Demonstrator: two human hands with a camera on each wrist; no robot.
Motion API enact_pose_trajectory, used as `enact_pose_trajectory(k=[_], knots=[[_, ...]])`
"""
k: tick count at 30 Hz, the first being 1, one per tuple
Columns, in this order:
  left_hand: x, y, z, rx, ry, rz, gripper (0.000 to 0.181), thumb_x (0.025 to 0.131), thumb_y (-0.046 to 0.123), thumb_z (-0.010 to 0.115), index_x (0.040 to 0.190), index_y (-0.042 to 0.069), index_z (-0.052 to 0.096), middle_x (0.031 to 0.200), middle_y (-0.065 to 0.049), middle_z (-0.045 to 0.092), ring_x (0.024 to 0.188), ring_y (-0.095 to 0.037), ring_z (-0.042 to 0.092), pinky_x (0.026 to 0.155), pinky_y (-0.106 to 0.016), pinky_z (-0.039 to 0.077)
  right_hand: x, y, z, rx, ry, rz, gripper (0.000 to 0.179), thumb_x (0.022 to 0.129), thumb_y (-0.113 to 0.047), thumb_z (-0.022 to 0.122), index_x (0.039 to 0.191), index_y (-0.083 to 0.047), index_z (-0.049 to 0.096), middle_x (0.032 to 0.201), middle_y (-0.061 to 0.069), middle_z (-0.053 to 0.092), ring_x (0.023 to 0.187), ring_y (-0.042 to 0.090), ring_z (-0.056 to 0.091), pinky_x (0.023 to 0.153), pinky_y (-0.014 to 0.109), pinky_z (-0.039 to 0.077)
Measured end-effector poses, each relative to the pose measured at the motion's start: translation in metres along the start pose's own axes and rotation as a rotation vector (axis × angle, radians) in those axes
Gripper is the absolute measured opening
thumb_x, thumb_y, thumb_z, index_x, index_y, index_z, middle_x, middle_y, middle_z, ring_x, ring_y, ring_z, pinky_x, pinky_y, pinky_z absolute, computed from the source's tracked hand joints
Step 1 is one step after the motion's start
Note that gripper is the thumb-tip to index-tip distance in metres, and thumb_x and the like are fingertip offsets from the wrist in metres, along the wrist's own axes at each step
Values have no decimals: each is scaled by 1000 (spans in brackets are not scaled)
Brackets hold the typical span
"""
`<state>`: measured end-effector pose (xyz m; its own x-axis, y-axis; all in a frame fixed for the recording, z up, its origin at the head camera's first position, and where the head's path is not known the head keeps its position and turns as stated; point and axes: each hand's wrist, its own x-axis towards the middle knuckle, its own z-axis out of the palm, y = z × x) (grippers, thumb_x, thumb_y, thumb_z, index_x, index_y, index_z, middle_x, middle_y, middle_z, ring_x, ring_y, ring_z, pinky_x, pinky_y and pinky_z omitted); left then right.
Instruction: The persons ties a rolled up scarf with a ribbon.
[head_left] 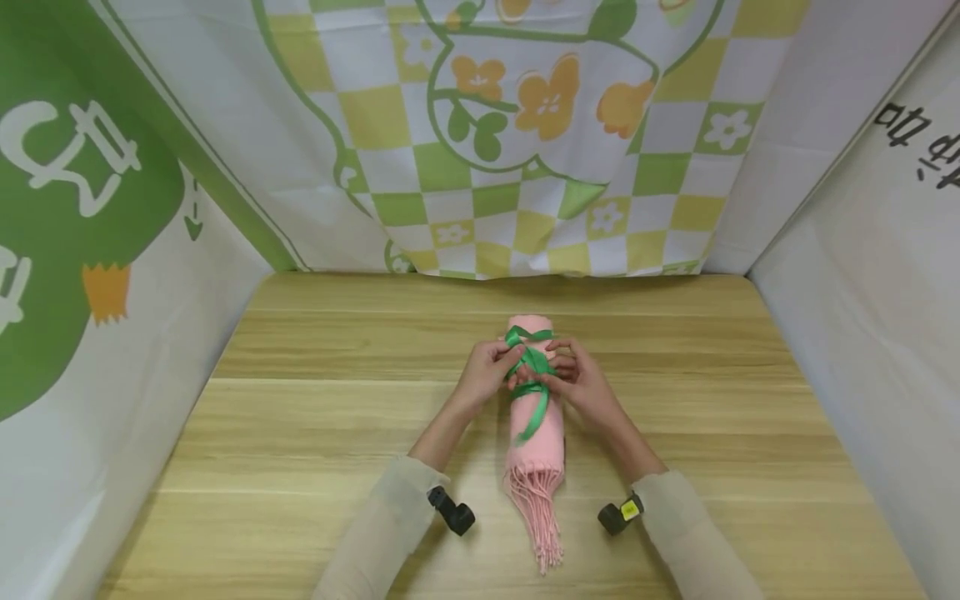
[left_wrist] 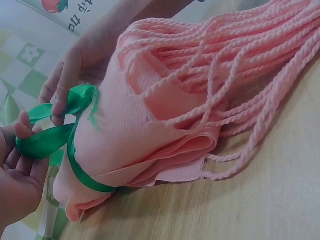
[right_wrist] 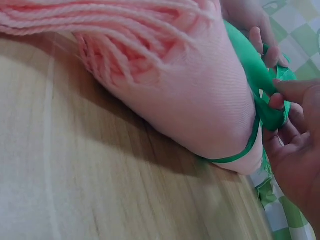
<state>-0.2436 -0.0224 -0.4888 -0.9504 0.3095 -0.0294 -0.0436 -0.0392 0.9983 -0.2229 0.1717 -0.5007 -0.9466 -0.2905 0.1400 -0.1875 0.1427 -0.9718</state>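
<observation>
A rolled pink scarf point(head_left: 536, 433) with a twisted fringe point(head_left: 536, 508) lies lengthwise on the wooden table. Round its middle goes a green ribbon point(head_left: 534, 421), with one tail hanging down over the roll. On the left side my left hand point(head_left: 486, 371) pinches a loop of the ribbon point(left_wrist: 45, 142) between thumb and fingers. From the right, my right hand point(head_left: 581, 383) pinches another part of the ribbon point(right_wrist: 272, 117). Both hands are close together above the scarf, and the fingers partly hide the crossing of the ribbon.
The wooden table point(head_left: 337, 417) ends at the back against a checked, flower-printed cloth point(head_left: 525, 225). Printed cloth walls stand at the left point(head_left: 172, 333) and right point(head_left: 862, 292). Each sleeve bears a small black wrist camera point(head_left: 453, 512).
</observation>
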Motion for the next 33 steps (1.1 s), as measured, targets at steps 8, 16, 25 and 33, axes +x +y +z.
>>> enact_pose_trajectory(k=[8,16,25,33], knots=[[-2,7,3,5,-33,47,29,103,11,53,97,-15,66,65,1,61,52,-7,51,50,-16,45,6,-3,9,-158,63,17,21,90,0,69,111,3,70,104,22,71,79,11,71,66,21,58],[-4,4,7,29,-38,59,32,103,10,53,88,-16,63,64,2,59,52,-7,50,51,-16,44,9,-5,20,-157,166,103,22,94,0,62,114,-1,71,86,22,74,46,3,48,41,19,39],[-5,-1,6,0,0,44,32,104,11,52,94,-17,64,65,0,57,53,-8,49,52,-16,45,1,-10,19,335,116,113,51,92,5,51,143,5,46,141,23,54,57,0,55,51,12,44],[-5,-7,8,-38,16,14,36,103,12,53,88,-20,59,60,4,58,51,-6,48,52,-17,43,3,-10,26,808,285,141,45,106,-12,46,147,2,37,119,-5,67,48,-2,35,42,11,30]])
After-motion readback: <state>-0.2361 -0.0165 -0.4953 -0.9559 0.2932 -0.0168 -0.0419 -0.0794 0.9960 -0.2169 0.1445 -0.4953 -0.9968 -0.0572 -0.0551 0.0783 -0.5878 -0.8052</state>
